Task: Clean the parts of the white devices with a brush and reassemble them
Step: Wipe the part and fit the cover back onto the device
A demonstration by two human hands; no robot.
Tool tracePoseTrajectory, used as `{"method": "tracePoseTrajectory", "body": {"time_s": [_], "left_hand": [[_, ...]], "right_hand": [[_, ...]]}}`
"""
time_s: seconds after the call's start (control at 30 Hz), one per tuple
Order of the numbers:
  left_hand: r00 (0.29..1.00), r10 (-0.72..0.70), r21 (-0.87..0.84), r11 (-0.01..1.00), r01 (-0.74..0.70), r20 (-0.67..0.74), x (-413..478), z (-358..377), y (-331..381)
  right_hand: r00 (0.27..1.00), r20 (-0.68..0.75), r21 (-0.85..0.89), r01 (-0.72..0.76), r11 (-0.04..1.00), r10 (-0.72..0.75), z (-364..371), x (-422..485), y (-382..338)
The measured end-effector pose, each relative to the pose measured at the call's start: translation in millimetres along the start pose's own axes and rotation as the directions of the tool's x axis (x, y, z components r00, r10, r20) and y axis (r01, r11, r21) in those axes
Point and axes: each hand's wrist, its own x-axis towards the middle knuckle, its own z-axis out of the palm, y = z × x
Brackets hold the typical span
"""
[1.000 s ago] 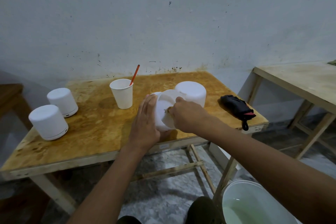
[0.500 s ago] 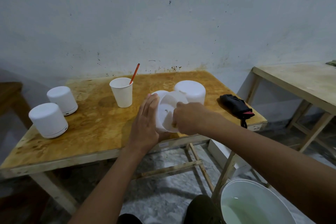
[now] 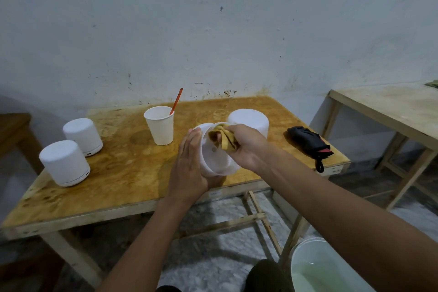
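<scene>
A white hollow device part [image 3: 216, 161] lies tilted with its open end toward me, near the table's front edge. My left hand [image 3: 189, 163] presses flat against its left outer wall, fingers straight. My right hand [image 3: 244, 147] grips a yellow cloth [image 3: 222, 138] at the part's upper rim, partly inside the opening. Behind it stands another white cylindrical part [image 3: 248, 121]. Two whole white devices [image 3: 64, 162] [image 3: 83, 136] stand at the table's left. A white paper cup [image 3: 160, 125] holds an orange-handled brush [image 3: 176, 102].
The wooden table [image 3: 118, 173] stands against a stained wall. A black folded item with a red tag [image 3: 309, 143] lies at its right edge. A white bucket of water [image 3: 320, 268] sits on the floor at lower right. A second table [image 3: 391, 111] stands to the right.
My right hand has drawn back from inside the part, bringing the yellow cloth up into sight at the rim. The left hand stays pressed on the part's side.
</scene>
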Motion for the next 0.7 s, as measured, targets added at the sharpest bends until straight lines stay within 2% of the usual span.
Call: {"method": "tracePoseTrajectory", "body": {"time_s": [0.03, 0.07, 0.1, 0.13, 0.17, 0.2, 0.23, 0.27, 0.3, 0.33, 0.37, 0.43, 0.47, 0.5, 0.57, 0.6, 0.63, 0.7], "left_hand": [[1.000, 0.000, 0.005, 1.000, 0.000, 0.002, 0.6, 0.0, 1.2], [1.000, -0.005, 0.005, 1.000, 0.005, 0.008, 0.8, 0.2, 1.0], [1.000, -0.025, -0.002, 1.000, 0.025, 0.016, 0.6, 0.4, 0.5], [0.998, -0.067, -0.015, 0.998, 0.067, 0.021, 0.4, 0.7, -0.9], [0.992, -0.126, -0.033, 0.991, 0.126, 0.022, 0.2, 0.7, -2.1], [0.983, -0.184, -0.054, 0.981, 0.185, 0.021, -0.2, 1.0, -3.1], [0.975, -0.223, -0.069, 0.972, 0.224, 0.023, -0.3, 1.1, -3.2], [0.972, -0.235, -0.071, 0.969, 0.236, 0.025, -0.2, 1.2, -2.3], [0.974, -0.226, -0.058, 0.972, 0.227, 0.029, 0.9, 0.8, -1.9], [0.978, -0.207, -0.038, 0.977, 0.209, 0.038, 1.9, 1.2, -1.4], [0.980, -0.191, -0.020, 0.981, 0.192, 0.047, 3.5, 1.1, -0.8], [0.982, -0.178, -0.005, 0.984, 0.178, 0.066, 6.9, 1.0, 1.3], [0.981, -0.180, 0.002, 0.984, 0.180, 0.074, 8.7, 1.2, 2.4], [0.979, -0.186, 0.008, 0.983, 0.186, 0.081, 10.0, 1.7, 2.9], [0.976, -0.201, 0.003, 0.980, 0.201, 0.089, 11.6, 1.6, 3.8], [0.974, -0.208, -0.004, 0.978, 0.209, 0.094, 11.4, 1.3, 4.2], [0.973, -0.210, -0.004, 0.977, 0.211, 0.099, 10.8, 0.1, 5.1], [0.975, -0.197, 0.018, 0.980, 0.196, 0.107, 9.5, -2.0, 5.4]], "right_hand": [[1.000, -0.010, -0.035, 0.023, 0.999, -0.023, -4.1, 2.7, 0.6], [0.997, -0.018, -0.145, 0.075, 0.987, -0.079, -8.5, 5.0, 2.0], [0.984, -0.007, -0.333, 0.164, 0.929, -0.176, -13.8, 7.5, 3.5], [0.948, 0.057, -0.566, 0.290, 0.772, -0.314, -19.8, 8.6, 4.8], [0.858, 0.177, -0.764, 0.428, 0.483, -0.481, -26.1, 9.4, 5.5], [0.715, 0.351, -0.852, 0.512, 0.110, -0.605, -31.2, 8.9, 4.9], [0.586, 0.526, -0.833, 0.504, -0.231, -0.616, -34.5, 8.0, 2.7], [0.533, 0.638, -0.770, 0.426, -0.475, -0.556, -36.6, 6.1, -0.5], [0.546, 0.689, -0.699, 0.329, -0.635, -0.476, -37.1, 6.1, -3.5], [0.586, 0.706, -0.622, 0.244, -0.744, -0.398, -38.3, 6.3, -5.1], [0.630, 0.703, -0.554, 0.195, -0.810, -0.329, -38.8, 7.6, -5.6], [0.720, 0.662, -0.469, 0.181, -0.864, -0.208, -38.1, 8.0, -5.7], [0.764, 0.625, -0.478, 0.214, -0.852, -0.159, -36.1, 6.7, -7.7], [0.807, 0.580, -0.542, 0.280, -0.792, -0.111, -33.5, 4.8, -10.8], [0.865, 0.501, -0.717, 0.433, -0.546, 0.027, -29.1, 3.1, -16.5], [0.863, 0.499, -0.768, 0.483, -0.420, 0.079, -26.3, 2.5, -17.3], [0.849, 0.520, -0.798, 0.521, -0.303, 0.090, -23.8, 2.0, -15.6], [0.822, 0.569, -0.821, 0.566, -0.079, -0.022, -20.3, 2.7, -7.3]]}}
